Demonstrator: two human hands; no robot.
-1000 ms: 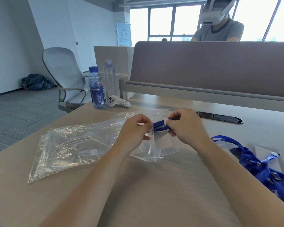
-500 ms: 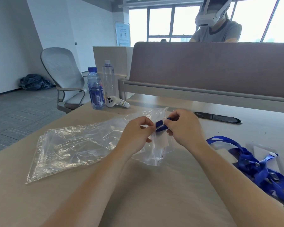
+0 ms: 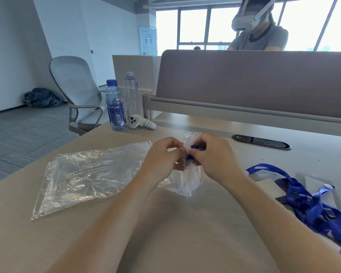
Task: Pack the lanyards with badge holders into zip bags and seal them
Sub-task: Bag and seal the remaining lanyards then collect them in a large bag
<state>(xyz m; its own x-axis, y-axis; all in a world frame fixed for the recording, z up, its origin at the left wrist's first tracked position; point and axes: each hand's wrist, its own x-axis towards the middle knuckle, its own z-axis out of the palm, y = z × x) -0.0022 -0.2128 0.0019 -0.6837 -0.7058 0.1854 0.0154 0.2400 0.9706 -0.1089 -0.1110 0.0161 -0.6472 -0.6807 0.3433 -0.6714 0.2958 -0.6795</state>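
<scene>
A small clear zip bag (image 3: 189, 180) with a red seal line hangs between my hands above the desk. My left hand (image 3: 163, 158) pinches the bag's mouth edge. My right hand (image 3: 215, 156) pinches a bunched blue lanyard (image 3: 191, 155) at the bag's mouth; its badge holder is mostly hidden inside the plastic. A pile of empty clear zip bags (image 3: 83, 174) lies flat to the left. More blue lanyards with badge holders (image 3: 311, 203) lie in a heap at the right.
Two water bottles (image 3: 115, 105) and a white controller (image 3: 141, 122) stand at the desk's far left. A black cable slot (image 3: 261, 141) sits behind my hands, below the brown divider (image 3: 254, 83). A grey chair (image 3: 77, 91) stands left; a person in a headset sits behind the divider.
My hands have drawn closer together and the lanyard has gone deeper into the bag, more bunched up. The bag hangs more crumpled below my fingers.
</scene>
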